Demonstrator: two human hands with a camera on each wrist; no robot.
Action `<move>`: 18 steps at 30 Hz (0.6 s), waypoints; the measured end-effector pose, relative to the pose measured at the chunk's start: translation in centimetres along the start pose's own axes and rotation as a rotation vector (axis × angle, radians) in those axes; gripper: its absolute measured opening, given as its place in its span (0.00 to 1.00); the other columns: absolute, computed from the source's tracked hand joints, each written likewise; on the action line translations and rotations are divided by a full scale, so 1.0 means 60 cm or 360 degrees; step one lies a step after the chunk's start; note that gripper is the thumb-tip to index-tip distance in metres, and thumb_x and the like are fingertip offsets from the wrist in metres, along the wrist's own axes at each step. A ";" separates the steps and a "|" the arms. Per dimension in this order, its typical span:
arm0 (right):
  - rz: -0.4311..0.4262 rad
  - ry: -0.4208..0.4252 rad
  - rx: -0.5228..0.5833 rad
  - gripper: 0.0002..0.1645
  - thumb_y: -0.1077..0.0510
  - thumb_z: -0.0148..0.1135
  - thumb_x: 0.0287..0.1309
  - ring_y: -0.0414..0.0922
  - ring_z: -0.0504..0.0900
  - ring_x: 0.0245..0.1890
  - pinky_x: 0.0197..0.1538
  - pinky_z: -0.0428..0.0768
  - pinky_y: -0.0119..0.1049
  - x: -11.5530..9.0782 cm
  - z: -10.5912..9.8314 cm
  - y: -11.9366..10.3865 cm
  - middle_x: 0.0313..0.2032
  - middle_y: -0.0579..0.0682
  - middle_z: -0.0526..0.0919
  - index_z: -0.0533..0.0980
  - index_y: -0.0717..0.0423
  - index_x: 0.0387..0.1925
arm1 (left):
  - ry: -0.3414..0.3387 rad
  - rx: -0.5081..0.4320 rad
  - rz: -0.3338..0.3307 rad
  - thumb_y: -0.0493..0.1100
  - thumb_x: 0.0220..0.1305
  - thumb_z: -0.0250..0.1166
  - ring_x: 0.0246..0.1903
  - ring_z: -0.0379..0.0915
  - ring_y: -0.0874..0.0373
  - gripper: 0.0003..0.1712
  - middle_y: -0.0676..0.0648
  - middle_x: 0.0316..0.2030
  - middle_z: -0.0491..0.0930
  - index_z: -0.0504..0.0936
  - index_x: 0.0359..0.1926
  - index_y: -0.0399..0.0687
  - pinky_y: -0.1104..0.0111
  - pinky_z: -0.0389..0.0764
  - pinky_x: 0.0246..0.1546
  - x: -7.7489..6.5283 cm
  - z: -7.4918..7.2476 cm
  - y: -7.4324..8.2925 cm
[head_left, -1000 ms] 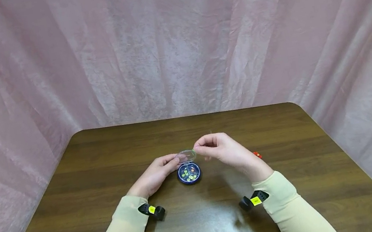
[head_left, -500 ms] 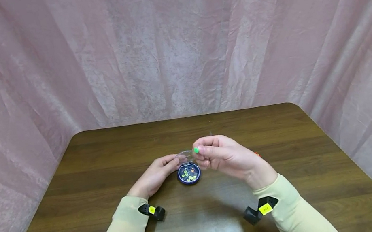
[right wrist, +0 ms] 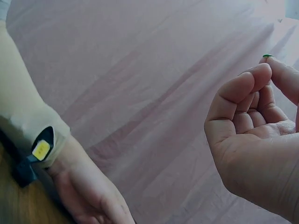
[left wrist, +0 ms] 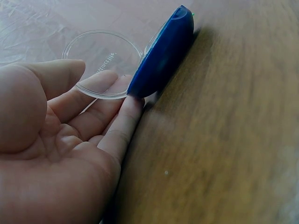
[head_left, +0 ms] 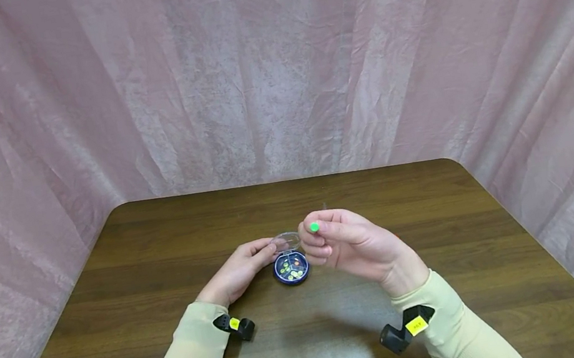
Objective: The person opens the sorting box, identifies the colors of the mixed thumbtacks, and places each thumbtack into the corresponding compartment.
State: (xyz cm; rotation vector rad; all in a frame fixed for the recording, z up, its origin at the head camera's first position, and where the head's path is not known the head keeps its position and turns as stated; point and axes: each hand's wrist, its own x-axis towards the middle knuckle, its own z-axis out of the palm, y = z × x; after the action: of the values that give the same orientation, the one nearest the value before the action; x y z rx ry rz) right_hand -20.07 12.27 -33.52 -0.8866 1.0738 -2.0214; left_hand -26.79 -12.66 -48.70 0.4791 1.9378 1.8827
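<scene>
A small round pill box (head_left: 293,278) with a dark blue base sits on the table, its clear lid (left wrist: 110,51) raised. Dividers split its inside into compartments, where several small yellow-green pieces and a red-orange one lie. My left hand (head_left: 239,270) holds the box at its left: the thumb lies before the lid's rim, fingertips show through the clear plastic, and one finger reaches the blue base. Up to the right of the box, my right hand (head_left: 352,244) pinches a small green disc (head_left: 315,227) between thumb and fingertip, its flat face turned toward the head camera. Its other fingers are curled.
The brown wooden table (head_left: 186,221) has rounded far corners, and a pink curtain (head_left: 268,68) hangs behind it. Just past the right wrist, a bit of something red-orange (head_left: 397,236) peeks out. Each wrist wears a black strap camera (head_left: 396,337).
My right hand has drawn back slightly right from the lid and turned, so the green disc now shows face-on. The red-orange thing is more covered by the wrist. My left hand stays put.
</scene>
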 end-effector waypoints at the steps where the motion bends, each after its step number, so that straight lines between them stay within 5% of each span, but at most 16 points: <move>1: 0.0001 0.0004 -0.0001 0.15 0.59 0.43 0.77 0.41 0.58 0.28 0.36 0.59 0.33 0.000 -0.001 0.000 0.28 0.45 0.62 0.69 0.54 0.30 | -0.0001 0.0001 0.0001 0.48 0.78 0.52 0.65 0.69 0.58 0.22 0.47 0.62 0.77 0.77 0.64 0.43 0.63 0.67 0.65 -0.001 0.000 0.000; 5: 0.0022 0.0091 -0.0047 0.13 0.60 0.45 0.76 0.42 0.60 0.28 0.37 0.58 0.35 -0.001 -0.011 0.007 0.28 0.46 0.63 0.70 0.56 0.32 | -0.0016 0.0000 0.0005 0.47 0.77 0.52 0.65 0.68 0.57 0.23 0.46 0.62 0.77 0.76 0.65 0.42 0.64 0.67 0.64 -0.002 0.000 -0.001; 9: 0.0133 0.0393 -0.0328 0.08 0.59 0.55 0.71 0.41 0.68 0.28 0.38 0.67 0.33 0.001 -0.035 0.025 0.28 0.47 0.70 0.74 0.62 0.37 | -0.0024 0.0009 0.0009 0.48 0.77 0.53 0.65 0.68 0.57 0.23 0.47 0.62 0.77 0.76 0.65 0.43 0.65 0.68 0.64 -0.002 0.000 -0.001; 13: 0.0323 0.0649 -0.1066 0.13 0.54 0.64 0.65 0.40 0.75 0.31 0.38 0.76 0.32 0.014 -0.061 0.053 0.29 0.45 0.78 0.81 0.61 0.42 | -0.0006 0.0028 0.0002 0.50 0.77 0.54 0.65 0.68 0.58 0.23 0.50 0.62 0.77 0.77 0.65 0.47 0.65 0.68 0.64 -0.005 -0.002 0.001; 18: 0.0454 0.0673 -0.2150 0.08 0.49 0.63 0.63 0.37 0.79 0.32 0.38 0.77 0.34 0.030 -0.082 0.087 0.29 0.35 0.82 0.84 0.46 0.34 | -0.0023 0.0009 -0.0010 0.50 0.76 0.54 0.66 0.67 0.58 0.23 0.51 0.63 0.76 0.77 0.65 0.48 0.65 0.68 0.64 -0.004 -0.003 0.001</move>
State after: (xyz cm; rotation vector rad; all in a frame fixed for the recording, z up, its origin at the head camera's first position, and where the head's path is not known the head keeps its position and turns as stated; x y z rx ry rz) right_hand -23.74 10.58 -39.72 -0.7840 2.7118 -1.0541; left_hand -26.68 -12.95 -48.65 0.4863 1.9337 1.8654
